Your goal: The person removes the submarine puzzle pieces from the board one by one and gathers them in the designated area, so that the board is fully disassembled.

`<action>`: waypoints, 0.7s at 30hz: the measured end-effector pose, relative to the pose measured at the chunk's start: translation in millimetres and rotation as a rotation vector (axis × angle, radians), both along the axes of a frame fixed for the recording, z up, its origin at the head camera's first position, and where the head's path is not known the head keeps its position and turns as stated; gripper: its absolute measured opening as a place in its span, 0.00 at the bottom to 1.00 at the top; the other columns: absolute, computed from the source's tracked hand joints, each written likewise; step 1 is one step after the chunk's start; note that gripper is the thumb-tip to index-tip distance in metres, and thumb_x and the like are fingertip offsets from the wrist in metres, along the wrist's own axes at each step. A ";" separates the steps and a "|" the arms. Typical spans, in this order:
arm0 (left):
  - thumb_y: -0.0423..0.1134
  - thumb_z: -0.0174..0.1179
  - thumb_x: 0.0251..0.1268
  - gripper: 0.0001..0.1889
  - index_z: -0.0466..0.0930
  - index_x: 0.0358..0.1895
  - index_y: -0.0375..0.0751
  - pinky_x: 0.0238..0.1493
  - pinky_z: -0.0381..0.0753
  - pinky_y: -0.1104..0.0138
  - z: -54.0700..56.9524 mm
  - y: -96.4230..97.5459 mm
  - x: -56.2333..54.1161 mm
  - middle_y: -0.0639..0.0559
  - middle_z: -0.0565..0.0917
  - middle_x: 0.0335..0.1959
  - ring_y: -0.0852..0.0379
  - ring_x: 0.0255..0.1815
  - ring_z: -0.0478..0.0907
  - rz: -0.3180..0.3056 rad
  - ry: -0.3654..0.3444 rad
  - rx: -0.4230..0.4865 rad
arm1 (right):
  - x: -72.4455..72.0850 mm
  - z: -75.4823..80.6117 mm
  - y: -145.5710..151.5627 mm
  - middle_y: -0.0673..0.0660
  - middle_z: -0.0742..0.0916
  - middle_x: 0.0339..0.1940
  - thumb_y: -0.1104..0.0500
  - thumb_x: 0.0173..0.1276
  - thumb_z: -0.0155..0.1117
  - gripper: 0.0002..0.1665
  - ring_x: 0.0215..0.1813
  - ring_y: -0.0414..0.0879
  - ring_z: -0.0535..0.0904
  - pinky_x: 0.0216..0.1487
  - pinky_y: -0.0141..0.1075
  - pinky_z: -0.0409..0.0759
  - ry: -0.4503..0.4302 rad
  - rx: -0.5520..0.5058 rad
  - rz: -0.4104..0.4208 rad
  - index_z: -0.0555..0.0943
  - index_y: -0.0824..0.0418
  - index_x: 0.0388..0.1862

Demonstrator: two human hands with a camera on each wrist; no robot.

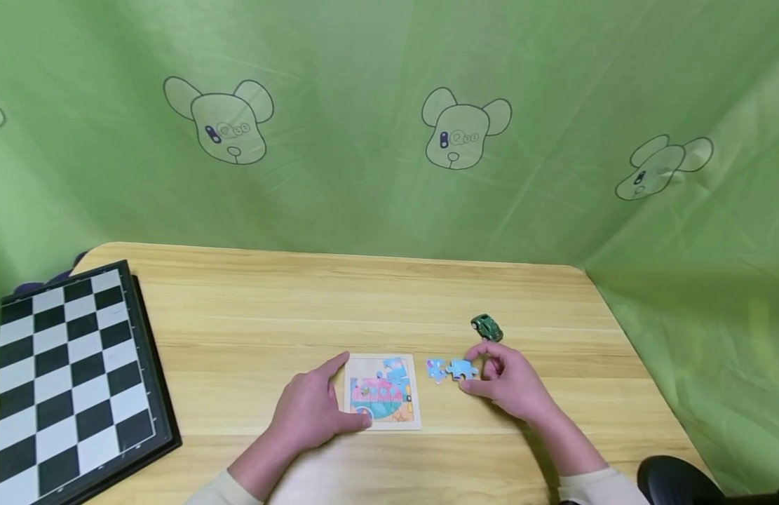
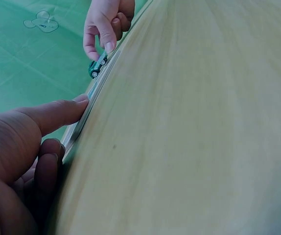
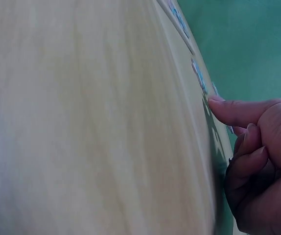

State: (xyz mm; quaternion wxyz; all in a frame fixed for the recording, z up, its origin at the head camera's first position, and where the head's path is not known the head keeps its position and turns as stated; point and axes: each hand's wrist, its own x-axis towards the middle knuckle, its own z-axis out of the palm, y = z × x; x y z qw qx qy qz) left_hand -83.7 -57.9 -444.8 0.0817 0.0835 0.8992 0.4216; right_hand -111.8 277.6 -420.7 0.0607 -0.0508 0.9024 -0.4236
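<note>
A square jigsaw puzzle tray [image 1: 417, 415] with a pale border lies on the table, holding a pink, teal and blue picture. My left hand [image 1: 310, 410] holds its left side, the thumb over the lower edge and the index finger at the upper left corner. Just right of the tray, my right hand [image 1: 512, 384] pinches a blue puzzle piece [image 1: 460, 369] between thumb and index finger. Another puzzle piece [image 1: 436, 369], blue with pink and purple, lies between that piece and the tray. In the right wrist view the held piece [image 3: 215, 89] is partly behind the thumb.
A dark green toy car [image 1: 487, 327] stands just beyond my right hand. On the far left is a black-and-white chessboard [image 1: 80, 372]. Green cloth [image 1: 364, 175] with mouse drawings hangs behind the wooden table [image 1: 269, 301]. Something black and rounded [image 1: 673, 480] shows at the lower right.
</note>
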 end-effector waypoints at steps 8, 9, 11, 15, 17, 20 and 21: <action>0.55 0.82 0.33 0.56 0.69 0.72 0.40 0.18 0.66 0.65 0.6 -0.1 0.5 0.57 0.71 0.15 0.60 0.15 0.67 0.005 -0.006 0.001 | -1.4 -0.2 3.6 0.50 0.70 0.18 0.62 0.51 0.82 0.24 0.22 0.44 0.65 0.30 0.37 0.67 -0.036 0.020 -0.014 0.81 0.61 0.46; 0.55 0.83 0.32 0.56 0.69 0.72 0.40 0.18 0.66 0.65 0.7 -0.1 0.5 0.57 0.71 0.15 0.60 0.15 0.67 0.006 -0.006 0.003 | -1.5 0.1 3.6 0.50 0.70 0.18 0.62 0.51 0.82 0.24 0.22 0.44 0.65 0.30 0.37 0.67 -0.039 0.021 -0.016 0.81 0.61 0.46; 0.55 0.83 0.32 0.56 0.69 0.72 0.40 0.18 0.66 0.65 0.8 -0.1 0.5 0.57 0.71 0.15 0.60 0.15 0.67 0.006 -0.009 0.005 | -1.5 0.8 3.7 0.50 0.70 0.18 0.62 0.52 0.82 0.24 0.22 0.44 0.64 0.30 0.37 0.67 -0.047 0.018 -0.023 0.81 0.61 0.47; 0.55 0.83 0.33 0.56 0.69 0.72 0.40 0.18 0.66 0.65 0.8 0.0 0.5 0.57 0.72 0.15 0.60 0.16 0.67 0.005 -0.012 0.009 | -1.5 1.6 4.3 0.50 0.69 0.18 0.62 0.52 0.82 0.25 0.21 0.44 0.64 0.30 0.37 0.67 -0.062 0.001 -0.038 0.81 0.62 0.47; 0.55 0.83 0.33 0.56 0.69 0.72 0.40 0.18 0.66 0.65 0.8 0.0 0.4 0.58 0.72 0.16 0.60 0.16 0.68 0.006 -0.014 0.008 | -1.8 1.3 4.8 0.50 0.69 0.18 0.62 0.51 0.82 0.25 0.21 0.44 0.64 0.30 0.37 0.67 -0.071 -0.005 -0.043 0.81 0.62 0.48; 0.55 0.83 0.33 0.56 0.69 0.72 0.40 0.18 0.66 0.65 0.7 0.1 0.3 0.58 0.72 0.16 0.60 0.16 0.68 0.007 -0.013 0.006 | -2.9 0.1 5.9 0.50 0.69 0.18 0.62 0.51 0.82 0.25 0.21 0.43 0.63 0.31 0.37 0.67 -0.088 -0.008 -0.051 0.81 0.61 0.47; 0.55 0.83 0.33 0.56 0.69 0.72 0.40 0.18 0.66 0.65 0.7 0.1 0.3 0.58 0.72 0.16 0.60 0.16 0.68 0.007 -0.013 0.006 | -3.3 -0.4 6.3 0.50 0.69 0.18 0.62 0.51 0.82 0.25 0.21 0.43 0.63 0.31 0.37 0.67 -0.090 -0.008 -0.053 0.81 0.61 0.47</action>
